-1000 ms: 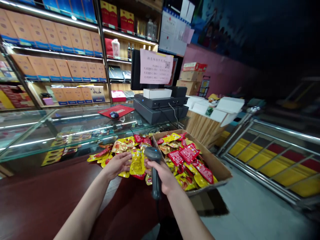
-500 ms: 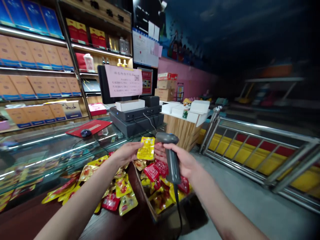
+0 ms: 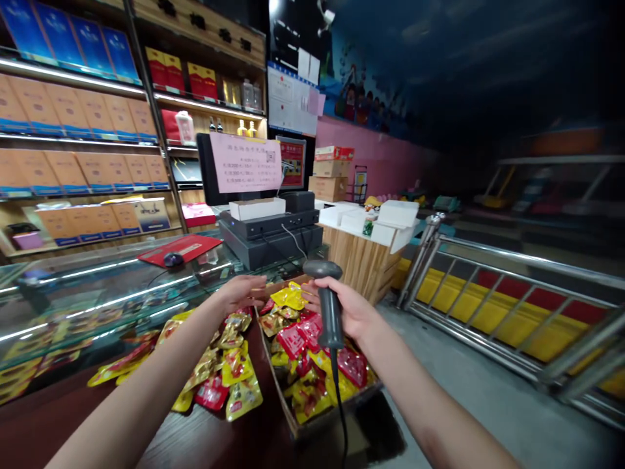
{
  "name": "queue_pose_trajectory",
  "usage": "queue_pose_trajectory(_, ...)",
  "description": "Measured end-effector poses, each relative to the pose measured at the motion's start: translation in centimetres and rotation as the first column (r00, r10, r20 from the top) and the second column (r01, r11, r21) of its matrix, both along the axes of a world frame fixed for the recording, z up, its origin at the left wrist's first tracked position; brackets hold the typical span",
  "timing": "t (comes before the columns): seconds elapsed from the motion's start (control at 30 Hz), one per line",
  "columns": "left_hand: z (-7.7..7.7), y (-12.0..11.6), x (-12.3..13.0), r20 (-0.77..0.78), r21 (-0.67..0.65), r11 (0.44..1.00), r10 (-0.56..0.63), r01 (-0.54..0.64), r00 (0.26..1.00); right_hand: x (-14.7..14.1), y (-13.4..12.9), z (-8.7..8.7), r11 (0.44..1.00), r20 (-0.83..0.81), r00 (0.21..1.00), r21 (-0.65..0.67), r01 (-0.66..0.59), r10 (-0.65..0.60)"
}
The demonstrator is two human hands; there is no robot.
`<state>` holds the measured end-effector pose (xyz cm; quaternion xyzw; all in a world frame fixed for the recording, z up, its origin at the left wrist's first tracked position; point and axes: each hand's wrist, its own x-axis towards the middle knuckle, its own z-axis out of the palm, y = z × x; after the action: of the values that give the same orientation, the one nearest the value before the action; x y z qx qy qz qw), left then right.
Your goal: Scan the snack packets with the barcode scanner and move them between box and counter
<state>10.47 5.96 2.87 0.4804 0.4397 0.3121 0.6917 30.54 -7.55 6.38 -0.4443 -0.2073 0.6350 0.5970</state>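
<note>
My right hand (image 3: 354,306) is wrapped round the grip of a dark grey barcode scanner (image 3: 331,312), whose black cable hangs down in front of a cardboard box (image 3: 288,410). The box is full of red, yellow and gold snack packets. A yellow snack packet (image 3: 289,296) lies on top at its far end, between my two hands. My left hand (image 3: 243,293) hovers with fingers stretched out and holds nothing, just left of the box. Below it a loose pile of snack packets (image 3: 237,361) lies on the dark brown counter, partly covered by my left forearm.
Behind the hands stand a black cash drawer (image 3: 263,247) and a monitor with a pink notice (image 3: 247,163). A glass display counter (image 3: 122,293) runs along the left, with a red mat (image 3: 195,247) and mouse (image 3: 172,259) on it. A metal railing (image 3: 488,312) stands at the right.
My left hand has let go of the yellow packet, which now lies in the box, and has moved slightly left. The scanner in my right hand has shifted slightly left.
</note>
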Motion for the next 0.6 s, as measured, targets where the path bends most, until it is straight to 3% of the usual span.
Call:
queue_pose_trajectory(0.2,-1.2,-2.1,-9.8,0.014,-0.008,0.993,0.116,-0.116,0.993,-8.0,0.5,-1.9,0.983,-0.020,0.985,-0.050,-0.174,0.174)
queue_pose_trajectory(0.37,-3.7,-5.0,-17.5,0.004,-0.049,0.978,0.205,-0.204,0.979,-15.4,0.7,-5.4,0.961,-0.045,0.964,-0.082,-0.265,0.262)
queue_pose_trajectory(0.47,-5.4,-6.4,-20.5,0.044,-0.080,0.973,0.222,-0.218,0.974,-18.7,1.0,-7.9,0.964,-0.012,0.969,-0.098,-0.248,0.248)
queue_pose_trajectory(0.6,-7.7,-7.3,-22.3,0.100,-0.097,0.954,0.294,-0.285,0.951,-21.3,1.5,-10.5,0.969,0.051,0.975,-0.135,-0.207,0.215)
